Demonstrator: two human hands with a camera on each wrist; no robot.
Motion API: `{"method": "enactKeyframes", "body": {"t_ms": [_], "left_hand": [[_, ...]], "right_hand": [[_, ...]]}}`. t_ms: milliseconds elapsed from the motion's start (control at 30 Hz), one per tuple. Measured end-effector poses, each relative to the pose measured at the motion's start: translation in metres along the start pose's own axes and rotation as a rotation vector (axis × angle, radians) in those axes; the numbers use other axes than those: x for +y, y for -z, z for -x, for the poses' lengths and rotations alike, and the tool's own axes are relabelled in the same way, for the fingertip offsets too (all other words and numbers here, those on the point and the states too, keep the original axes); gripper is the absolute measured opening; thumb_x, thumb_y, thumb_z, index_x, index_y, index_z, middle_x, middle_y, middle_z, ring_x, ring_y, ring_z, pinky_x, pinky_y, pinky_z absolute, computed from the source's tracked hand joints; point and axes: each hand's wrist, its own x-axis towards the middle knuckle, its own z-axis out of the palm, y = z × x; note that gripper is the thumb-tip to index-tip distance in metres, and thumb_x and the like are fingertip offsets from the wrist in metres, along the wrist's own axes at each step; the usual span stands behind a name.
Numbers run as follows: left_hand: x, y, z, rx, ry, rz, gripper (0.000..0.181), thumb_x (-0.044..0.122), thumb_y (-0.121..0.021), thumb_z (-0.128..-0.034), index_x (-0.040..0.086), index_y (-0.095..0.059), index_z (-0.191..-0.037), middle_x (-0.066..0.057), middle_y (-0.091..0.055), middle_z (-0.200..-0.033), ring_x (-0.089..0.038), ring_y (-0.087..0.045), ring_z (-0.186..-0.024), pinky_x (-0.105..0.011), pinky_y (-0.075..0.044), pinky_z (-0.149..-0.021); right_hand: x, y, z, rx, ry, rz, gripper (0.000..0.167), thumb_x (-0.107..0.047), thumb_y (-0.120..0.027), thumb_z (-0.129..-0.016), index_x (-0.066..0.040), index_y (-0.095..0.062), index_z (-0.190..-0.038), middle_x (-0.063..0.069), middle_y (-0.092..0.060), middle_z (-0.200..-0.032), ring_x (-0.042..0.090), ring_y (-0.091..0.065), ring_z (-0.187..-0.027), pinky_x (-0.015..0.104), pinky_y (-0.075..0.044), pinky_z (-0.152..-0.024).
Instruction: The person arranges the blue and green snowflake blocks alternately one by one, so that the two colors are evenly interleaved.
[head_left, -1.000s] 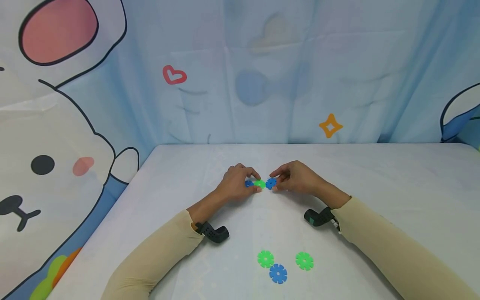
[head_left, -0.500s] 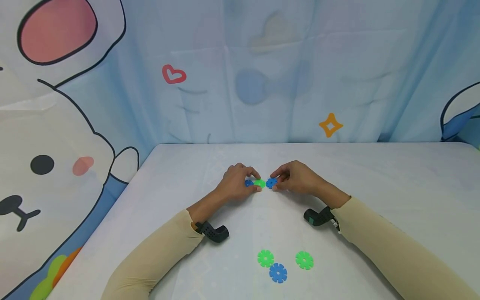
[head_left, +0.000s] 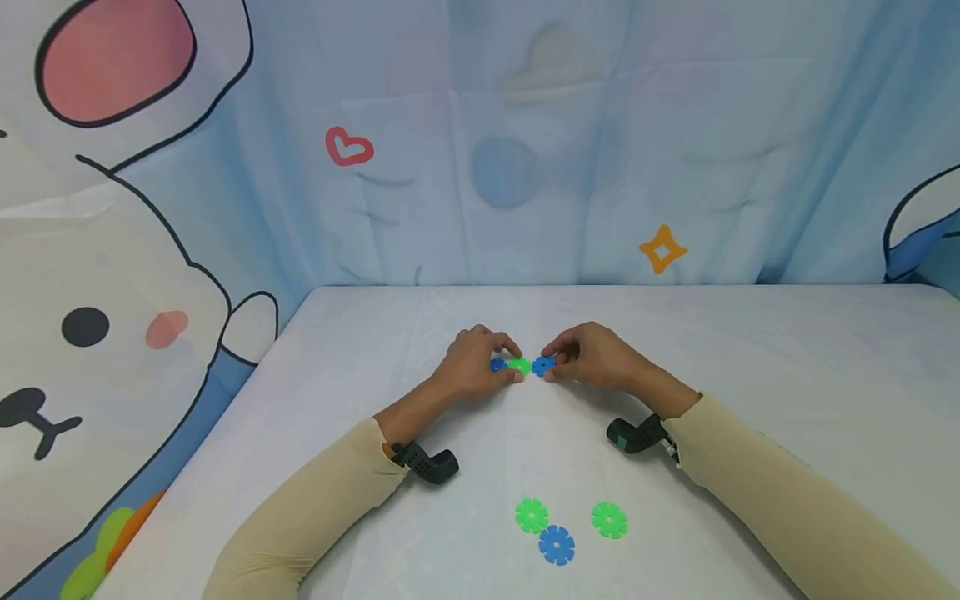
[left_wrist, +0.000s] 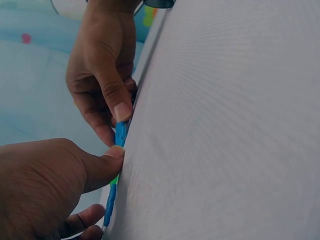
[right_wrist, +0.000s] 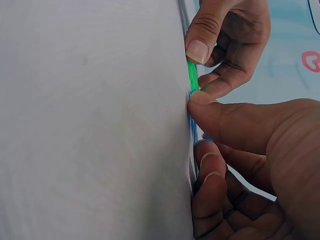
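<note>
Near the middle of the table my left hand (head_left: 474, 365) pinches a green notched disc (head_left: 519, 366) between thumb and forefinger. A blue notched disc (head_left: 498, 365) lies against its left side, partly under that hand. On the right, my right hand (head_left: 595, 357) pinches another blue notched disc (head_left: 543, 367) by its edge. The green disc and the right blue disc sit edge to edge; whether their notches interlock I cannot tell. In the left wrist view the left thumb covers part of the green disc (left_wrist: 115, 179). All three pieces lie nearly flat, close to the tabletop.
Closer to me on the white table (head_left: 420, 550) lie a green disc (head_left: 532, 517), a blue disc (head_left: 557, 546) touching or nearly touching it, and a second green disc (head_left: 610, 521) to the right. A printed blue curtain (head_left: 420, 208) hangs behind the table.
</note>
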Motion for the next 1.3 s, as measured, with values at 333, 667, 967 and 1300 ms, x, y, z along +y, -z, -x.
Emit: {"method": "enactKeyframes", "body": {"t_ms": [333,667,967,1300], "left_hand": [[-0.0001,0.0003,-0.0002,0.001,-0.004,-0.002,0.029,0.035,-0.074,-0.0877,0.020,-0.070,-0.113,-0.011,-0.062,-0.118,-0.029,-0.052,-0.110,-0.044,-0.042,-0.095],[0.0005,0.0002,0.0004,0.000,0.003,-0.002,0.030,0.034,-0.074,-0.0877,0.020,-0.071,-0.114,-0.011,-0.062,-0.118,-0.029,-0.052,-0.112,-0.045,-0.042,-0.096],[0.0008,0.0006,0.0002,-0.002,0.003,0.000,0.030,0.034,-0.074,-0.0878,0.019,-0.071,-0.114,-0.011,-0.062,-0.118,-0.030,-0.052,-0.112,-0.046,-0.042,-0.097],[0.0000,0.0000,-0.0010,-0.003,0.004,-0.006,0.030,0.035,-0.074,-0.0879,0.021,-0.070,-0.114,-0.010,-0.062,-0.118,-0.029,-0.052,-0.111,-0.045,-0.042,-0.096]], "right_hand": [[-0.0014,-0.0006,0.0010,-0.009,-0.005,-0.001,0.032,-0.021,-0.078,-0.084,-0.002,-0.073,-0.109,0.004,-0.066,-0.086,0.014,-0.056,-0.075,0.027,-0.046,-0.066],[-0.0019,-0.0014,0.0024,-0.001,-0.011,0.014,0.033,-0.022,-0.078,-0.084,-0.004,-0.073,-0.111,0.004,-0.064,-0.084,0.014,-0.053,-0.071,0.026,-0.043,-0.061],[-0.0039,-0.0013,0.0027,0.000,-0.027,0.026,0.034,-0.022,-0.078,-0.084,-0.004,-0.073,-0.112,0.004,-0.063,-0.083,0.014,-0.052,-0.070,0.027,-0.042,-0.060],[-0.0051,-0.0028,0.0032,0.006,-0.026,0.043,0.032,-0.022,-0.077,-0.085,-0.005,-0.072,-0.111,0.004,-0.063,-0.082,0.014,-0.053,-0.069,0.028,-0.043,-0.062]]}}
